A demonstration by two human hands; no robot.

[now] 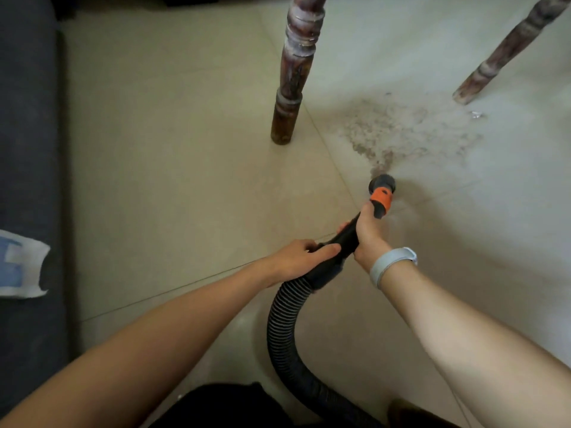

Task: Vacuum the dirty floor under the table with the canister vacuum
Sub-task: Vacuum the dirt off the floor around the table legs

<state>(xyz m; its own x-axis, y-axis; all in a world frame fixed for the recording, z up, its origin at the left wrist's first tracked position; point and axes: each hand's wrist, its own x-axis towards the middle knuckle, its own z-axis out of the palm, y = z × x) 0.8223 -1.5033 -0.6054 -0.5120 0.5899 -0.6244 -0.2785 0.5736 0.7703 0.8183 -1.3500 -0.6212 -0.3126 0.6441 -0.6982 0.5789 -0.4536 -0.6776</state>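
Nearest, at the bottom edge, we record a black ribbed flexible vacuum hose [282, 329] rising from beside dark clothing and curving up to the hands. Our left hand [301, 257] wraps its fingers round the black plastic handle tube [343, 239] at the hose cuff. Our right hand [369, 233], with a pale grey wristband [391, 264] on its wrist, grips the same tube just beyond, thumb side toward the orange collar [381, 199]. Past the collar we list the round black nozzle end [383, 182], down at the beige tiled floor [185, 180] and touching the near tip of a grey-brown scatter of dust and crumbs [401, 131]. At far left we note a dark blue upholstered edge [27, 149] with a white-and-blue paper [21, 267] on it. Farther off stand two turned, worn dark wooden table legs: one [293, 72] left of the dirt, one [506, 47] slanting at far right.
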